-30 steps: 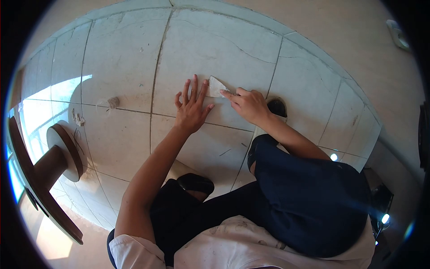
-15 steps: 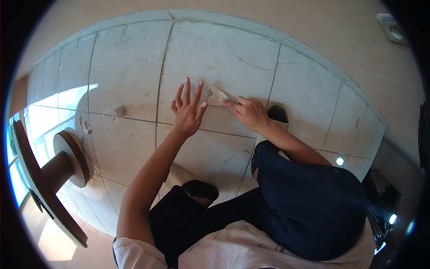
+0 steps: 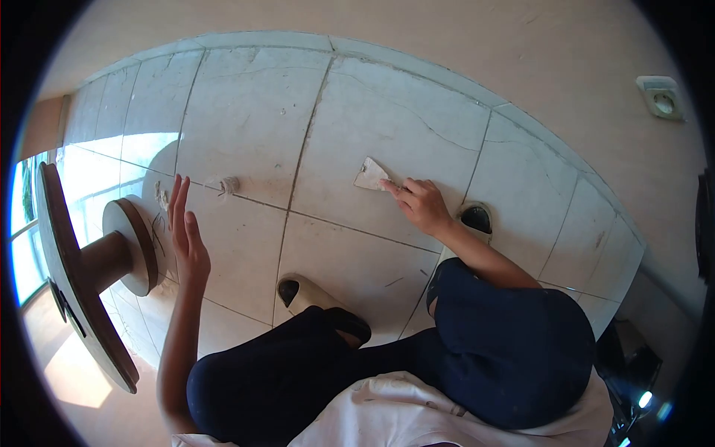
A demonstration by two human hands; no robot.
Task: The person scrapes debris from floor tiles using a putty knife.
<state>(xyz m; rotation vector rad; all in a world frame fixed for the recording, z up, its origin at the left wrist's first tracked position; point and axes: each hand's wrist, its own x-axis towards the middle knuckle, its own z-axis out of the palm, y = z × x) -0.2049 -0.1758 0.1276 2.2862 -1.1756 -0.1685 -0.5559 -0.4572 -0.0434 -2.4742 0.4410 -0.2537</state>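
My right hand is closed round the handle of a putty knife, with the index finger stretched along toward its blade. The wide, whitish-smeared blade lies against the pale floor tile and points up and left. Most of the handle is hidden under my fingers. My left hand holds nothing; its fingers are straight and point away from me, seen edge-on over the floor at the left. Near its fingertips are a clump of whitish debris and a rounder greyish clump.
A wooden spool-shaped stand lies on its side at the left. Thin dark strands rest beside it. My shoes are planted on the tiles. A wall with a socket rises beyond the floor. Dark objects stand at the right.
My left hand has swung left, away from the blade, its spread fingers now closer together. My right hand keeps the putty knife on nearly the same tile area. The view has shifted slightly.
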